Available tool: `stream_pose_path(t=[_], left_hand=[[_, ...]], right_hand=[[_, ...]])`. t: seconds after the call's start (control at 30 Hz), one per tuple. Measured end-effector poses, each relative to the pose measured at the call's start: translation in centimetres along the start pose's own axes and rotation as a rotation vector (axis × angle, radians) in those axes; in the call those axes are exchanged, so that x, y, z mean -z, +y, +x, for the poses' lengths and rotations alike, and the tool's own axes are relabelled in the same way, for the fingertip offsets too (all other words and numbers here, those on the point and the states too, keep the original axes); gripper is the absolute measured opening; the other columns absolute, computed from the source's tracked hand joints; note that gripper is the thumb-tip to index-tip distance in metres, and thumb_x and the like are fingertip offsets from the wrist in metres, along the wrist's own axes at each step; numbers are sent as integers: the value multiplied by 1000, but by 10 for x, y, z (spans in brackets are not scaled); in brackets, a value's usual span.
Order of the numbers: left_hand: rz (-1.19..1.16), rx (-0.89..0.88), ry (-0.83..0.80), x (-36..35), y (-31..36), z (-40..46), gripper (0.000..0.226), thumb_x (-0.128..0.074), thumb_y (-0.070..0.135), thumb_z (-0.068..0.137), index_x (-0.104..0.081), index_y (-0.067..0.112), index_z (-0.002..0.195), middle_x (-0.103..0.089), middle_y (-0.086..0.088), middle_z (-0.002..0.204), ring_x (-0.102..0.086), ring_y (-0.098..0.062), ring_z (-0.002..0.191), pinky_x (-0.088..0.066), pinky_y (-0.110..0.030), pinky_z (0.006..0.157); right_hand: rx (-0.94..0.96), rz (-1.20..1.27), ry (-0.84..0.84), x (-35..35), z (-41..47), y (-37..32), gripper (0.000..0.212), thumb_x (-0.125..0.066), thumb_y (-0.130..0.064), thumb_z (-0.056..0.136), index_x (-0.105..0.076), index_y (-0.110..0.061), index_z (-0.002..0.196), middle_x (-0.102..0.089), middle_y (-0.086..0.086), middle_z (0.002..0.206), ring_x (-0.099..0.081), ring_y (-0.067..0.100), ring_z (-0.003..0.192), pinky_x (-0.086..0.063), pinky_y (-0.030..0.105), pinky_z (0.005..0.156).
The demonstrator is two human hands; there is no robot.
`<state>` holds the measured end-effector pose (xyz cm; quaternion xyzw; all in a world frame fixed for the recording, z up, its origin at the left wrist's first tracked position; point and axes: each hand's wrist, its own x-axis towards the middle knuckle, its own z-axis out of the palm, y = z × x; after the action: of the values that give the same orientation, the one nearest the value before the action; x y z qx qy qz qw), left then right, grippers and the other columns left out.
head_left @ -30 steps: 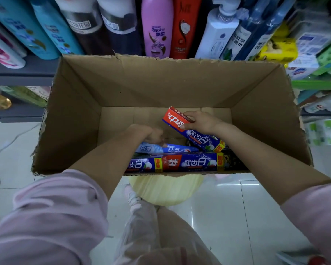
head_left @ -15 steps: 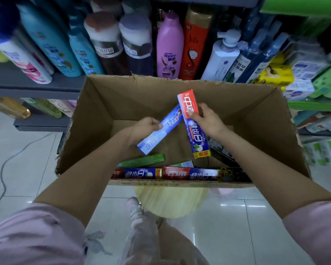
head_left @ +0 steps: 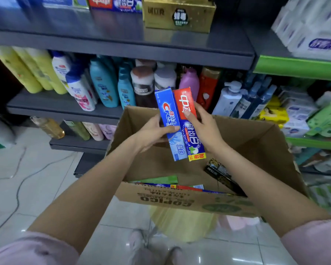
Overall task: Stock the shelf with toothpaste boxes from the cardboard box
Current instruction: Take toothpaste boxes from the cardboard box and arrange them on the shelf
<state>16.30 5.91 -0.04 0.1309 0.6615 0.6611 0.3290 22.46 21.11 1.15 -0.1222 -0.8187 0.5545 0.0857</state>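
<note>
- Cardboard box (head_left: 180,199): near wall printed "COPICO", upside down; loose toothpaste boxes (head_left: 180,187) along near edge.
- Above open box middle: left hand (head_left: 151,133) clamped on blue Crest box (head_left: 170,123); right hand (head_left: 204,125) clamped on red-and-blue box (head_left: 189,123); boxes touching, near upright.
- Beyond far edge: shelf (head_left: 120,46), bare front strip.

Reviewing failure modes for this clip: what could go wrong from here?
1. The left hand pinches the blue Crest box and the right hand the red-and-blue box side by side; either could slip back into the cardboard box.
2. The upper shelf looks crowded; the gold box may block placement.
</note>
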Motion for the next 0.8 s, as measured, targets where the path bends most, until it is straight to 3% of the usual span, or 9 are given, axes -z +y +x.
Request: stream_pose_path(t=[0.13, 0.23, 0.33, 0.4, 0.47, 0.53, 0.63, 0.7, 0.8], left_hand=[[26, -209, 248, 26, 46, -10, 33, -62, 14, 89, -46, 12, 118, -65, 1, 106, -66, -5, 84, -55, -14, 68], [79, -349, 428, 51, 85, -16, 29, -62, 14, 90, -40, 8, 108, -61, 4, 95, -62, 5, 70, -49, -9, 60], [58, -462, 528, 88, 121, -22, 30, -66, 18, 87, -42, 11, 104, -62, 3, 95, -64, -2, 77, -52, -22, 73], [67, -498, 588, 124, 143, -25, 30, -69, 30, 79, -47, 21, 97, -65, 4, 96, -64, -14, 86, -53, -35, 83], [138, -511, 663, 165, 167, -25, 28, -67, 36, 73, -50, 25, 93, -66, 4, 97, -63, -19, 90, -50, -39, 87], [259, -493, 718, 199, 186, -22, 32, -66, 32, 80, -52, 17, 105, -63, 2, 102, -59, -23, 95, -46, -34, 84], [443, -486, 728, 259, 217, -9, 32, -61, 26, 87, -50, 13, 114, -58, 4, 99, -52, -20, 88, -36, -27, 74], [517, -488, 691, 284, 233, 2, 33, -60, 27, 87, -49, 15, 115, -59, 3, 98, -55, -22, 88, -39, -28, 73], [604, -482, 645, 331, 257, 21, 34, -61, 30, 84, -49, 18, 114, -63, -1, 104, -59, -26, 95, -48, -36, 82]], right_hand=[[153, -55, 31, -11, 11, -59, 48, -54, -42, 92, -45, -27, 137, -70, -3, 109, -70, 8, 83, -55, 25, 74], [248, -183, 54, -24, 26, -106, 57, -54, -45, 91, -37, -30, 143, -65, -2, 120, -67, 13, 97, -53, 30, 85], [324, -312, 88, -42, 48, -152, 48, -60, -50, 85, -44, -26, 124, -64, 1, 120, -61, 24, 105, -50, 43, 88], [372, -403, 107, -57, 69, -186, 48, -66, -51, 80, -40, -19, 105, -66, 4, 112, -61, 27, 96, -48, 39, 79], [426, -559, 136, -76, 94, -222, 48, -66, -51, 80, -46, -18, 107, -66, 4, 113, -59, 30, 99, -41, 36, 75], [450, -746, 152, -94, 119, -250, 47, -63, -50, 83, -50, -23, 119, -64, 5, 119, -58, 30, 106, -38, 35, 73], [458, -950, 161, -135, 169, -283, 45, -58, -38, 90, -47, -28, 133, -59, 6, 128, -54, 31, 116, -43, 39, 84], [457, -1132, 182, -152, 201, -292, 41, -55, -28, 93, -47, -28, 134, -57, 9, 129, -52, 32, 118, -41, 43, 92], [400, -1325, 247, -175, 247, -310, 37, -53, -19, 93, -53, -26, 129, -56, 10, 126, -48, 30, 120, -34, 44, 100]])
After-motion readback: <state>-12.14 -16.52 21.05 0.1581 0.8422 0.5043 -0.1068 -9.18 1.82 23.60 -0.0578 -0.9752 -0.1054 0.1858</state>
